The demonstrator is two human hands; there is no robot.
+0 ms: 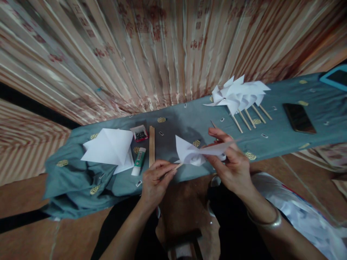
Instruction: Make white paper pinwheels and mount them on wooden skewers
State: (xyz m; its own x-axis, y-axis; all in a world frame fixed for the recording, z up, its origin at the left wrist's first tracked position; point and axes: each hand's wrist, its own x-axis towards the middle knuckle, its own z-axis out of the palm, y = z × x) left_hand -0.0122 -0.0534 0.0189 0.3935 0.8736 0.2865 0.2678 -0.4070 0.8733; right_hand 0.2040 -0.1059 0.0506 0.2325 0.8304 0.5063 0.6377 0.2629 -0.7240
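Note:
Over the table's front edge, a white paper pinwheel (193, 157) is between my hands. My left hand (157, 180) pinches the thin wooden stick (178, 166) that runs up to its paper. With its fingers closed on a paper blade, my right hand (234, 164) grips the other side. A thin pointed thing (213, 124) shows just beyond the right fingers; its kind is unclear. Left of the pinwheel lie several wooden sticks (152, 144), a glue stick (138, 161) and a small red box (140, 133) of dark pins. Folded white paper sheets (108, 146) are stacked beyond these.
Several paper pinwheels (240, 94) on sticks lie overlapped at the back right of the cloth-covered table (173, 126). A dark phone (299, 118) and a blue-edged device (336, 77) are farther right. Behind hangs a striped curtain (168, 54). A whitish bag (298, 213) is at lower right.

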